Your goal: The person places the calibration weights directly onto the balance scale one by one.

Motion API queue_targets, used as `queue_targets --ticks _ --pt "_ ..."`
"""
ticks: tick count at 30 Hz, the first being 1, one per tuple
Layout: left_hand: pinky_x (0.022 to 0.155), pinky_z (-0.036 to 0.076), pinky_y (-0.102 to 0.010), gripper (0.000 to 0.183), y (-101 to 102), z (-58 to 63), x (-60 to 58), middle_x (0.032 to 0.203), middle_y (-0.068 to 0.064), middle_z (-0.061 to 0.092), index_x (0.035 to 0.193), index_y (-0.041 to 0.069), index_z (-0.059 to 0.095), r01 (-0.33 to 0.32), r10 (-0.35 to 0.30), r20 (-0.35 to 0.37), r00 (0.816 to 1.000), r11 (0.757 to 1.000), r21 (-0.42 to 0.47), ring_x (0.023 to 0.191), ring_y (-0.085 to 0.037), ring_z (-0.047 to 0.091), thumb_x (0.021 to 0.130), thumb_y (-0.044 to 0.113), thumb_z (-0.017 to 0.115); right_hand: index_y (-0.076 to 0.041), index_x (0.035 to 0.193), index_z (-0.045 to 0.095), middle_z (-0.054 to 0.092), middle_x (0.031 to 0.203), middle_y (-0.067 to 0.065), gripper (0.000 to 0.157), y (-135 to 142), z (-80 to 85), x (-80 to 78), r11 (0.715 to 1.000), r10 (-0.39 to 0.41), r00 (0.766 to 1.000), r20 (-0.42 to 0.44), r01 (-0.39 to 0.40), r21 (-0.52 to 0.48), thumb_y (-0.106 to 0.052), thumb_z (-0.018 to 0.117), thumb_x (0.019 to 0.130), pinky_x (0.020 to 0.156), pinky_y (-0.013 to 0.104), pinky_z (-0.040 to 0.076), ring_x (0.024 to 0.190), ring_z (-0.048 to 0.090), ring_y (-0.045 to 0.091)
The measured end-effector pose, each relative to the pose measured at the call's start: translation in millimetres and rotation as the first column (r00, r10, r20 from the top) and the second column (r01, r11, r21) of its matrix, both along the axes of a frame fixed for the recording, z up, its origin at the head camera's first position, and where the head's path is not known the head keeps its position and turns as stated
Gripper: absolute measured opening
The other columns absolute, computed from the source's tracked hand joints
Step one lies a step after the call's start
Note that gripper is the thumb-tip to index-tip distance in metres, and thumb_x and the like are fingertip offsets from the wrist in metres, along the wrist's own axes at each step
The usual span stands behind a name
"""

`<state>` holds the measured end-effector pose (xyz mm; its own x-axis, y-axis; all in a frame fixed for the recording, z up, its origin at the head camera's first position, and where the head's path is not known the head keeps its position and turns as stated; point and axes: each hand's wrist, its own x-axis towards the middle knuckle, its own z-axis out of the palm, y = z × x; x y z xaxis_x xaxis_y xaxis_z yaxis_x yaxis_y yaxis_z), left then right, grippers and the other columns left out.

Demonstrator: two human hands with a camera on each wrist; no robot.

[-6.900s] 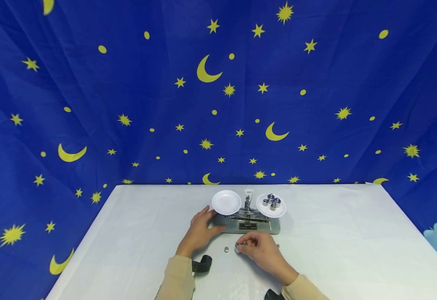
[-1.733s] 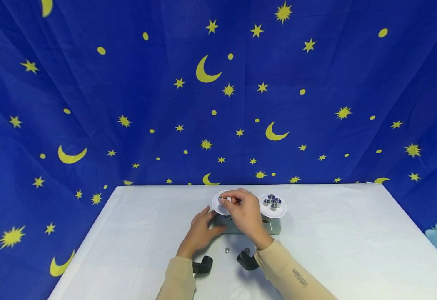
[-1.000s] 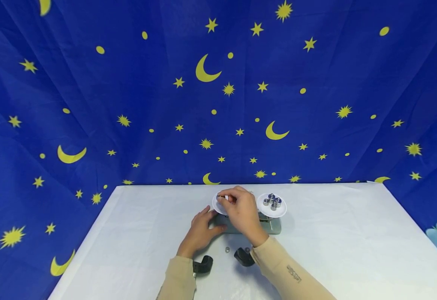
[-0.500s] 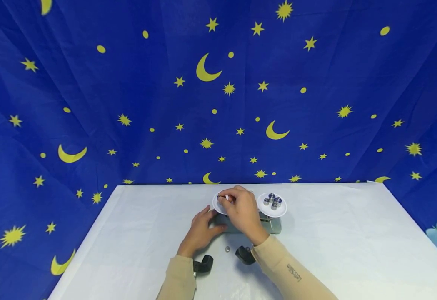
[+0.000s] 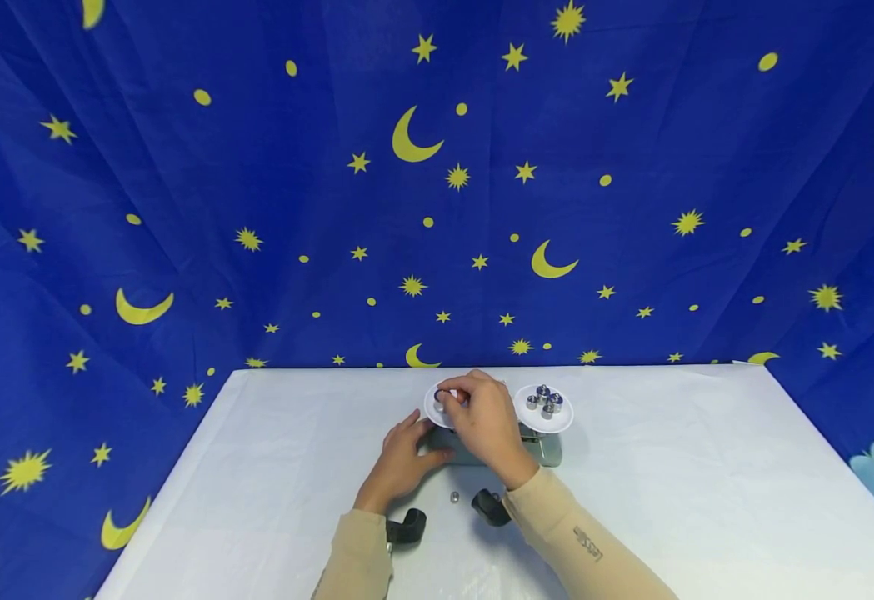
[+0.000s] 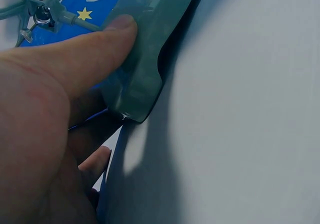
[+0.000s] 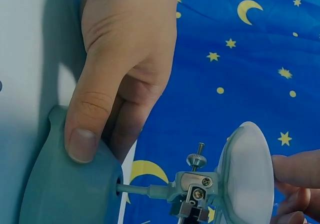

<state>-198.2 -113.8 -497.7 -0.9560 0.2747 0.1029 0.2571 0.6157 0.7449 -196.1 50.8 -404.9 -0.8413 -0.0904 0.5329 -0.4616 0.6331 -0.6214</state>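
A balance scale with a grey-green base stands on the table. My left hand grips the left end of its base. In the left wrist view, the left thumb lies on one face of the base, with other fingers behind it. My right hand pinches a small shiny metal weight at the white left pan; whether the weight touches the pan, I cannot tell. In the right wrist view, right-hand fingers are at the pan. The right hand hides the scale's middle.
Several metal weights stand on the white right pan. One small weight lies on the white table before the scale. Black wrist mounts jut out near both sleeves. A blue star-patterned cloth hangs behind.
Earlier the right hand held a weight low in front of the scale; it has since moved up to the left pan. Lately it has shifted slightly left. The left hand stays put.
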Motion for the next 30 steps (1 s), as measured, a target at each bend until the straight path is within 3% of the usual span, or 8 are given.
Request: queue_targets --ticks 12,22,30 --pt "0.118 0.021 -0.065 0.065 -1 -0.5 -0.5 0.148 -0.017 0.051 0.143 0.005 0.055 0.005 -0.005 0.006 1.000 1.000 0.011 0.146 -0.041 0.031 0.089 0.036 0.075 -0.010 0.100 0.079 0.049 0.067 -0.007 0.016 0 -1.3 3.6 1.000 0.000 1.000 -0.023 0.000 -0.018 -0.012 0.079 0.084 0.059 0.028 0.036 0.058 0.042 0.008" --pt "0.117 0.020 -0.066 0.064 -1 -0.1 0.0 0.148 -0.018 0.051 0.143 0.005 0.056 0.006 -0.006 0.001 1.000 1.000 0.010 0.145 -0.042 0.032 0.089 0.035 0.075 -0.012 0.096 0.079 0.051 0.069 -0.007 0.012 6 6.0 12.4 0.980 0.076 0.986 0.150 -0.046 -0.195 -0.011 0.080 0.084 0.057 0.024 0.038 0.062 0.047 0.011" --pt "0.116 0.022 -0.066 0.064 -1 -0.2 0.0 0.147 -0.017 0.052 0.142 0.006 0.056 0.003 -0.003 -0.001 1.000 1.000 0.008 0.145 -0.043 0.032 0.089 0.035 0.076 -0.010 0.096 0.079 0.051 0.070 -0.005 0.012 16 5.7 16.8 0.970 0.107 0.978 0.181 -0.063 -0.233 -0.010 0.079 0.084 0.056 0.022 0.037 0.064 0.047 0.012"
